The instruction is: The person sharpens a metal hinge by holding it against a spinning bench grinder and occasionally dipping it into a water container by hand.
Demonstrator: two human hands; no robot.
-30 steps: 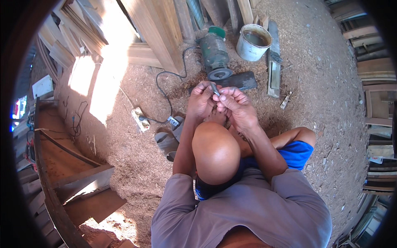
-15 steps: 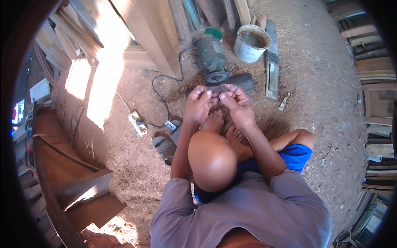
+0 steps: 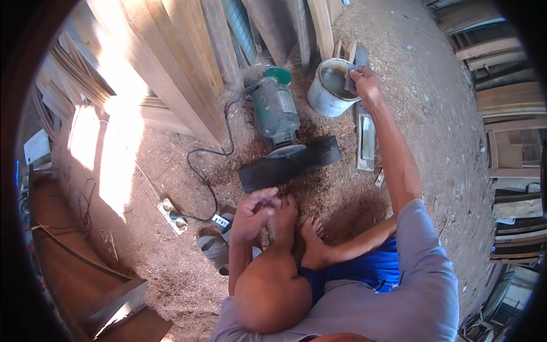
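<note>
My right hand [image 3: 369,88] reaches out to the right rim of a white bucket [image 3: 326,98] with murky liquid in it. Pinched in its fingers is a thin, dark flat piece [image 3: 350,81], held upright at the bucket's edge; whether it touches the liquid I cannot tell. My left hand [image 3: 253,216] hovers beside my bare foot, fingers loosely curved and apart, nothing visible in it. Between the hands lies a green and grey bench grinder [image 3: 274,114] with a disc [image 3: 286,150] at its near end, over a black flat strip [image 3: 313,161] on the ground.
A black cable [image 3: 191,159] loops from the grinder to a socket strip [image 3: 171,216]. Sandals [image 3: 212,249] lie left of my foot. A whetstone-like block [image 3: 366,137] rests on a board past the bucket. Timber planks [image 3: 176,62] lean at the far left; more wood is stacked at right.
Both hands held the flat piece together before the grinder. My right hand has carried it far right to the bucket; my left hand has let go and drawn back toward my foot.
</note>
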